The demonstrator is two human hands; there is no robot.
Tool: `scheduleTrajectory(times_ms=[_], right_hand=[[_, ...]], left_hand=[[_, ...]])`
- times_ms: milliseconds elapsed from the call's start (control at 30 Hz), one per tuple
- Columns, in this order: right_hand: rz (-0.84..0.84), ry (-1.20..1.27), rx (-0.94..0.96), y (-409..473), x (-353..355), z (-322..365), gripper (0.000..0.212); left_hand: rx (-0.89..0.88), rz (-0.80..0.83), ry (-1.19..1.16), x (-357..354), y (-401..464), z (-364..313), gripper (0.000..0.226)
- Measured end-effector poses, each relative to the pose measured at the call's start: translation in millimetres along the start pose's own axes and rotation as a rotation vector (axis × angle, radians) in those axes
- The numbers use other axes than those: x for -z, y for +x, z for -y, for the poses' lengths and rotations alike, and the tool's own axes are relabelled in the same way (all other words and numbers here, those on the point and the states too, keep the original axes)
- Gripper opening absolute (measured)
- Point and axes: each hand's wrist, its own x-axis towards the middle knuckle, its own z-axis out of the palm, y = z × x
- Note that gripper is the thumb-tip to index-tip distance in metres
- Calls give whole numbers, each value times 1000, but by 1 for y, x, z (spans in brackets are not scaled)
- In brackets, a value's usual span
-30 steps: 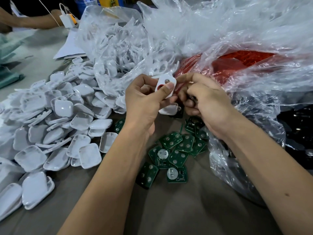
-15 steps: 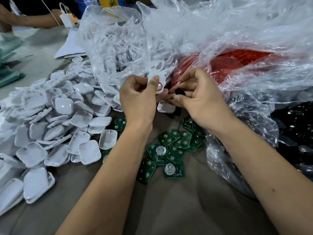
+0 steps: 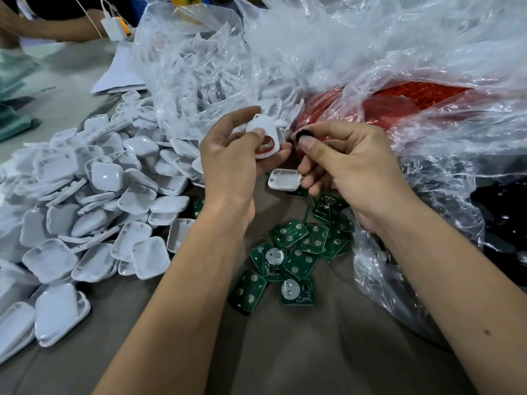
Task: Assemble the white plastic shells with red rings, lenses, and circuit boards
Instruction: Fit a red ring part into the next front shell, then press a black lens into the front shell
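Head view: left hand point(image 3: 228, 161) gripping white plastic shell point(image 3: 263, 129) with newly seated red ring point(image 3: 268, 145); right hand point(image 3: 350, 163) now pinching small black round lens point(image 3: 302, 135), ready for insertion.

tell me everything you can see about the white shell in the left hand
The small white plastic shell with rounded corners is held up above the table by the left hand, thumb pressed on its face and fingers behind. A red ring sits in its round opening, and a small loop tops its upper edge. It is tilted, ring end lower right. The right hand, pinching a small black round piece, is close beside it, not touching.
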Motion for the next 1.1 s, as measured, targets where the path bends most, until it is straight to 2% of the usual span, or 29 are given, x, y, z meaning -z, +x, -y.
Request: scheduleTrajectory(times_ms=[167,267,600,767,933,1100], right_hand=[[6,79,-13,1,1,-1,17],[1,69,63,0,-1,-1,21],[-37,16,153,-5,-7,-1,22],[-70,41,112,-4,-7,0,18],[-148,180,-13,-3,-5,3,11],[-128,172,-125,-5,-3,7,5]], left_hand=[[17,-20,47,0,-1,-2,13],[9,-46,79,2,0,-2,10],[7,-64,-17,-1,-2,-6,8],[-11,-5,-27,-2,-4,-5,8],[-39,69,47,-2,-6,-2,3],[-91,129,155,-1,-7,0,5]])
